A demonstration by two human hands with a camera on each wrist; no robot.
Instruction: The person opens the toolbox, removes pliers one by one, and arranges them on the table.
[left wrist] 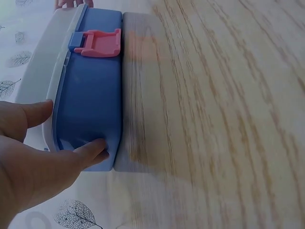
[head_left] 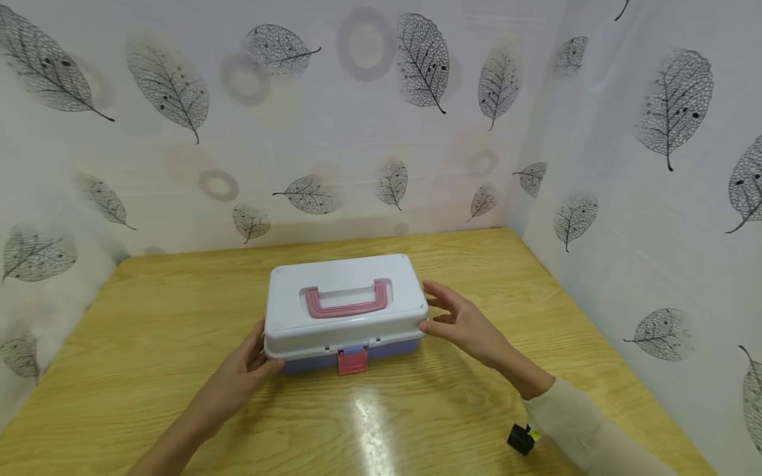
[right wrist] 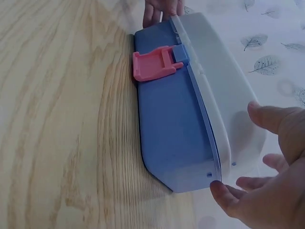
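Observation:
A plastic toolbox (head_left: 345, 291) with a white lid, a blue-violet base (left wrist: 88, 95) and a pink carry handle (head_left: 348, 309) stands on the wooden table. Its pink front latch (right wrist: 155, 63) tilts outward from the base. The left hand (head_left: 238, 377) rests against the toolbox's left end, with a digit at the front corner and relaxed fingers beside it. At the right end is the right hand (head_left: 467, 327), fingers spread and lightly bent, tips right at the lid's edge. The lid lies down over the base.
A small black object (head_left: 520, 439) with a yellow-green part lies near the right forearm. White leaf-print sheets (head_left: 357, 132) hang behind and to the right of the table (head_left: 149, 330). Light reflects off the tabletop in front of the toolbox.

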